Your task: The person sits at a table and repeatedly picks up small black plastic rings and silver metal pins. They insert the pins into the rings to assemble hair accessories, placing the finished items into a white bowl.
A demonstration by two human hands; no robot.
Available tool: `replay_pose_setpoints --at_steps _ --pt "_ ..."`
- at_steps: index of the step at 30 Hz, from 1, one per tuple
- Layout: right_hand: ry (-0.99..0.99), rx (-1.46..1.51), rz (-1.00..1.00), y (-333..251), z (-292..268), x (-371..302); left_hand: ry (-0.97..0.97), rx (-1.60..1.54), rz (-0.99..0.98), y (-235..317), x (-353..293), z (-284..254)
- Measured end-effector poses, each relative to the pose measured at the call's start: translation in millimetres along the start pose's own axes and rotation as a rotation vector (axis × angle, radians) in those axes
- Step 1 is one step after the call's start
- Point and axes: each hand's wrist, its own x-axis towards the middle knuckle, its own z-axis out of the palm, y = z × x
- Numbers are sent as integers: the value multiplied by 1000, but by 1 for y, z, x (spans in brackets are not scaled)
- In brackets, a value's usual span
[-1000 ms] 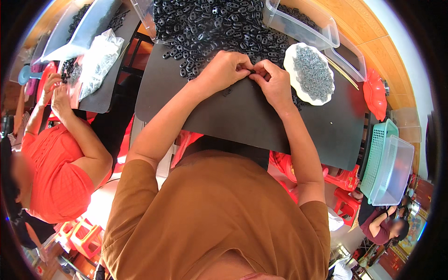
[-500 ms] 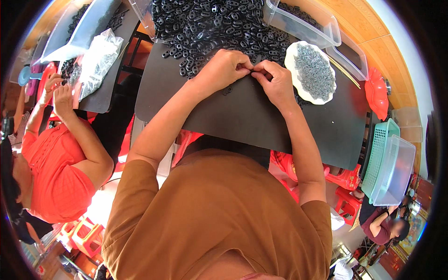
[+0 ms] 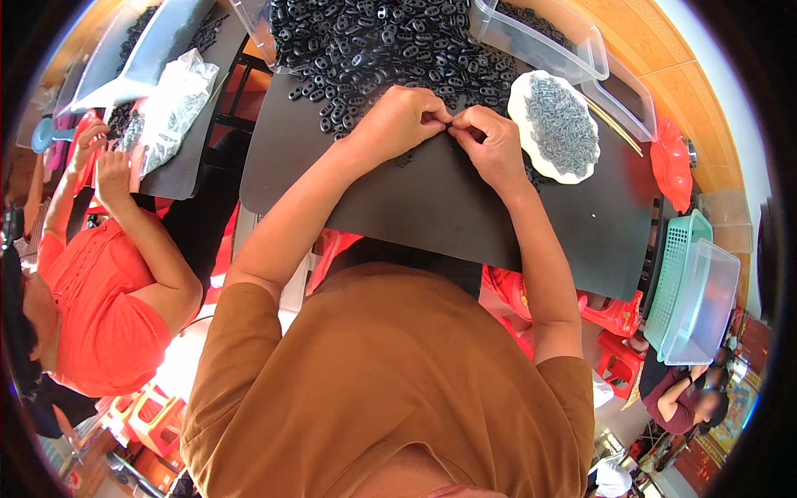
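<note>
My left hand [image 3: 400, 121] and my right hand [image 3: 491, 148] meet over the dark table [image 3: 398, 207], their fingertips nearly touching. Both are closed in a pinch around a small dark piece between them, mostly hidden by the fingers. Just beyond lies a big heap of small black plastic pieces [image 3: 374, 50], oval with two holes each. A few loose black pieces [image 3: 405, 158] rest below my left hand. Beside my right hand stands a white scalloped dish [image 3: 519, 108] full of small grey metal screws or pins [image 3: 563, 124].
Clear plastic bins [image 3: 564, 62] stand at the far right, with thin sticks [image 3: 614, 129] and a red scalloped dish [image 3: 671, 166] nearby. A green basket [image 3: 671, 282] hangs off the right side. At left, a person in red [image 3: 108, 299] works at another table with a plastic bag [image 3: 178, 104].
Almost nothing differs. My hands keep the same pinch at nearly the same spot, with only slight finger movement. The neighbour's hands have shifted a little.
</note>
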Motion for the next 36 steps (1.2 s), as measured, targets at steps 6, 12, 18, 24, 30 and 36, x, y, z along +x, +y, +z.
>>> replay_pose_setpoints --at_steps 6,12,18,24,30,36 --pt "8 -22 -54 0 1 1 10 -14 -12 -3 0 2" --pt "25 -22 -93 0 2 1 0 0 35 -2 1 1" --pt "4 -70 -131 2 3 1 -23 31 62 -5 1 2" --pt "-67 12 100 -7 -5 3 -15 -38 -4 -1 -2 -3" --pt "-38 223 213 -5 -47 37 140 -106 -136 7 1 -27" --pt "245 267 209 39 -113 112 5 -34 -160 18 -18 -43"
